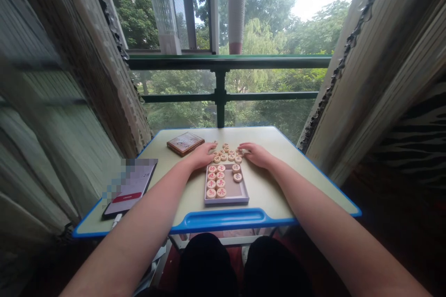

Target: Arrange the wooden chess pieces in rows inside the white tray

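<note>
Round wooden Chinese chess pieces [223,157] lie in a loose cluster on the table, between my two hands. My left hand [203,155] rests at the cluster's left side, its fingers stretched toward the pieces and partly hidden. On the right side, my right hand [257,154] has its fingers extended, the tips at or just above the nearest pieces; contact is unclear. In front of them sits a shallow open box [226,201]. Its left part holds two columns of red-marked pieces [220,176], and two dark-marked pieces [237,177] stand at its upper right.
A flat brown box lid [185,143] with a printed top lies at the back left of the table [278,185]. A phone [130,190] with a cable lies at the left edge. A blue pen groove [225,217] runs along the front. Curtains hang on both sides.
</note>
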Tool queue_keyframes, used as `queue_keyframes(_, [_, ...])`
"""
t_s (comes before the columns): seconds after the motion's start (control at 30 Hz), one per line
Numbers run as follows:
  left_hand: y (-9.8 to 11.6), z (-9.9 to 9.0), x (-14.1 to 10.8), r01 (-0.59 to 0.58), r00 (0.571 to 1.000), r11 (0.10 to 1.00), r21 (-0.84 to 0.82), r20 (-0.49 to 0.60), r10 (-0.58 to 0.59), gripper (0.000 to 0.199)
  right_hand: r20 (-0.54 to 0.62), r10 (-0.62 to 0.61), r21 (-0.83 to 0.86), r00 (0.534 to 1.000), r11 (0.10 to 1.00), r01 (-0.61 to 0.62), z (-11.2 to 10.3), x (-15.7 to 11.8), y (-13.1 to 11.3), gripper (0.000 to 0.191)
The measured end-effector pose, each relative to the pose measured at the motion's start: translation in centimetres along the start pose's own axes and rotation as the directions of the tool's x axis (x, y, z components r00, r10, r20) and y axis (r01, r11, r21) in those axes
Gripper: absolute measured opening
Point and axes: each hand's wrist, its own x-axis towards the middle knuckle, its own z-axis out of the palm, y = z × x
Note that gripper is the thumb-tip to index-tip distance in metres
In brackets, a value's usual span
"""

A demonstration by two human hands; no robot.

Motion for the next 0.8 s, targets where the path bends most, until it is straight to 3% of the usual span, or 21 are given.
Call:
queue_keyframes(0.3, [-0.37, -0.22, 0.18, -0.041, 0.992, 0.992, 0.121, -0.111, 0.055, 0.044, -0.013, 0.056, -0.11, 0.998, 0.992, -0.057, -0.07, 0.04, 0.0, 0.028])
queue_keyframes(0.47, [-0.77, 0.08, 0.28, -0.059, 0.997, 0.985, 0.16, -0.041, 0.066, 0.043, 0.002, 0.079, -0.149, 0.997, 0.986, -0.078, -0.18, 0.03, -0.11, 0.024])
queue_keyframes(0.67, [-0.55, -0.18, 0.19, -0.039, 0.997, 0.981, 0.19, -0.059, 0.051, 0.031, 0.01, 0.154, -0.197, 0.988, 0.969, -0.149, -0.7, -0.02, -0.18, 0.028])
queue_keyframes(0.8, [-0.49, -0.33, 0.23, -0.044, 0.997, 0.982, 0.183, -0.052, 0.054, 0.027, 0.012, 0.14, -0.165, 0.99, 0.977, -0.136, -0.72, -0.06, -0.12, 0.03])
